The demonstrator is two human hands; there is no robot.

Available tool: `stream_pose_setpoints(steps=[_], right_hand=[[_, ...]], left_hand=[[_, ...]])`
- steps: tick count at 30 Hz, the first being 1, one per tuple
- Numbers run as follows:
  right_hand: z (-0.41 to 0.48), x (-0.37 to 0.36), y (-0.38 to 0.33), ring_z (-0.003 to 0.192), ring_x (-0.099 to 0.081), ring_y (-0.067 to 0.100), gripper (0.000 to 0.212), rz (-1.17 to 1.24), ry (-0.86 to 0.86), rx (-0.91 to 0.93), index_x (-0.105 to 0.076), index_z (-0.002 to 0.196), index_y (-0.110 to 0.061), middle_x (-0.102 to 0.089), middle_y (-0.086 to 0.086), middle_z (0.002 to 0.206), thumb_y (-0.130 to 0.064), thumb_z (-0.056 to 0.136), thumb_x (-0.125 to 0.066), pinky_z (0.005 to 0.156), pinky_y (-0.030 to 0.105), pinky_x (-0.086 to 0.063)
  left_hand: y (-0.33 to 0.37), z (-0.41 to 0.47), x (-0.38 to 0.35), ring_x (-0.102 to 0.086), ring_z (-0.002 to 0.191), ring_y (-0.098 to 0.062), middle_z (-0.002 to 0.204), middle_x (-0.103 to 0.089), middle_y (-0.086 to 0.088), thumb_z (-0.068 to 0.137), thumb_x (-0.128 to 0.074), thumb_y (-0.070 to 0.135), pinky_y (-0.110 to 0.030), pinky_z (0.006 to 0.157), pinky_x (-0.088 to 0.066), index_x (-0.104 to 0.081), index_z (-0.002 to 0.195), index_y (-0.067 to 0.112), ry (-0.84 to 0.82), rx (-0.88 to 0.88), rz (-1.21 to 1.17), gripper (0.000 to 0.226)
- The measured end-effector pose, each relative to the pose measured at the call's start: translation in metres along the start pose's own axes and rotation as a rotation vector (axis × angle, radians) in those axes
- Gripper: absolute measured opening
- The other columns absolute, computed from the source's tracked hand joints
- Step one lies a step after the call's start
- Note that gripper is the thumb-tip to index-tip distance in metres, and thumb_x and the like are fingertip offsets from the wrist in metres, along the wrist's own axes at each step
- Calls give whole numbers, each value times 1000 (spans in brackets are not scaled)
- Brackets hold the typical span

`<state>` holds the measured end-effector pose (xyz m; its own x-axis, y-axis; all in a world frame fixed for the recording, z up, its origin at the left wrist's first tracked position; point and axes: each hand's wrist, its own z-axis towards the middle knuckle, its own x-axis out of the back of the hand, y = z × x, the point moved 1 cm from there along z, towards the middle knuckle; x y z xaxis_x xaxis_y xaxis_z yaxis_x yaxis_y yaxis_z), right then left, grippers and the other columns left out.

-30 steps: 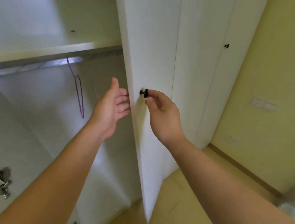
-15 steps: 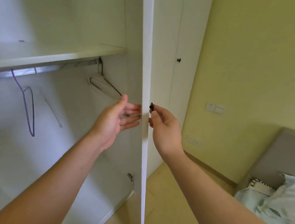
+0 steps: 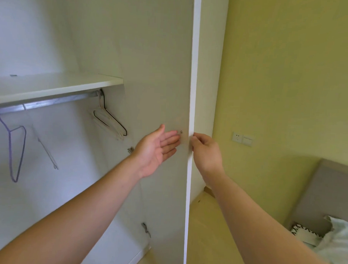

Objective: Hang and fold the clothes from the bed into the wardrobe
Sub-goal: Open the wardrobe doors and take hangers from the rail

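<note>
The white wardrobe door (image 3: pixel 165 71) stands open, its edge facing me. My left hand (image 3: pixel 158 149) is open, fingers flat on the door's inner face beside a small screw. My right hand (image 3: pixel 205 151) sits on the outer side at knob height, fingers curled; the knob is hidden behind the door edge. Inside the wardrobe a metal rail (image 3: pixel 50 103) runs under a shelf (image 3: pixel 57 86). On it hang a purple wire hanger (image 3: pixel 17 145), a thin pale hanger (image 3: pixel 47 152) and white and black hangers (image 3: pixel 109 121). White clothes (image 3: pixel 335 244) lie on the bed at lower right.
A grey padded headboard (image 3: pixel 326 194) stands against the yellow wall, with a patterned black-and-white item (image 3: pixel 304 232) at its foot. A wall socket and switch (image 3: pixel 242 138) are right of the door. Door hinges (image 3: pixel 146 229) show on the wardrobe side. Pale wooden floor lies below.
The door has swung further open, now showing its inner face. The view turned right, bringing more hangers and the bed into sight. Both hands stayed at the door edge.
</note>
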<state>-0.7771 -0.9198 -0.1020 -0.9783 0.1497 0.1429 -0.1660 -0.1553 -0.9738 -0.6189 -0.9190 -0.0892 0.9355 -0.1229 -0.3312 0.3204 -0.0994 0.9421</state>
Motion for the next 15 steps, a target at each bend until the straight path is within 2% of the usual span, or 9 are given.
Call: stream_pose_setpoints(steps=[2,6,8,10,11,12,13,14,15], right_hand=[[14,6,4,79,-58,7,26,-7,-1,-3,-69,110,-21,-65,-12,93,-28,99,-47,71,22,-44],[30,12,13,85,-59,11,36,-48,5,-9,-67,123,-21,-68,-7,104,-31,99,-42,72,23,-43],[34,14,15,80,-57,9,37,-44,10,-6,-66,123,-20,-68,-8,98,-33,100,-41,71,23,-43],[35,15,12,68,-52,6,35,-45,21,-7,-66,120,-17,-60,-12,82,-32,102,-40,66,23,-41],[34,15,11,69,-52,6,34,-48,28,-8,-66,118,-15,-59,-12,81,-32,103,-40,68,24,-42],[32,13,10,78,-55,8,34,-51,46,-8,-64,121,-16,-62,-11,90,-33,103,-41,75,25,-43],[27,10,9,94,-58,9,35,-56,85,-6,-60,129,-18,-64,-9,107,-35,104,-43,83,27,-44],[22,7,8,109,-57,11,39,-63,147,0,-54,137,-19,-60,-6,124,-36,103,-45,91,28,-44],[15,2,8,116,-56,12,40,-64,210,18,-51,138,-20,-56,-5,131,-36,102,-48,95,29,-45]], left_hand=[[-3,9,-8,-57,131,-20,141,-61,-9,104,-38,51,-39,119,-36,-55,142,8,-10,6,6,60],[-8,24,-21,-54,134,-18,144,-58,-8,105,-36,51,-39,120,-34,-53,144,8,-5,-7,24,59],[-11,30,-23,-53,134,-18,146,-57,-8,106,-36,51,-39,120,-34,-52,144,9,-4,-17,25,59],[-13,34,-23,-55,132,-17,143,-60,-7,106,-37,51,-38,119,-35,-56,140,10,-4,-23,19,57],[-14,35,-22,-57,131,-17,140,-62,-6,106,-37,51,-38,119,-35,-58,138,10,-5,-22,14,56],[-13,36,-20,-58,129,-17,138,-63,-6,106,-37,51,-38,118,-36,-59,136,10,-7,-25,9,55],[-13,36,-18,-59,128,-18,136,-65,-7,106,-37,50,-38,118,-37,-60,135,10,-9,-34,6,55],[-12,36,-14,-61,126,-19,134,-66,-8,106,-38,50,-37,116,-39,-61,134,9,-6,-46,9,55],[-10,34,-10,-63,124,-19,130,-68,-9,106,-38,49,-37,114,-42,-63,132,8,7,-62,25,54]])
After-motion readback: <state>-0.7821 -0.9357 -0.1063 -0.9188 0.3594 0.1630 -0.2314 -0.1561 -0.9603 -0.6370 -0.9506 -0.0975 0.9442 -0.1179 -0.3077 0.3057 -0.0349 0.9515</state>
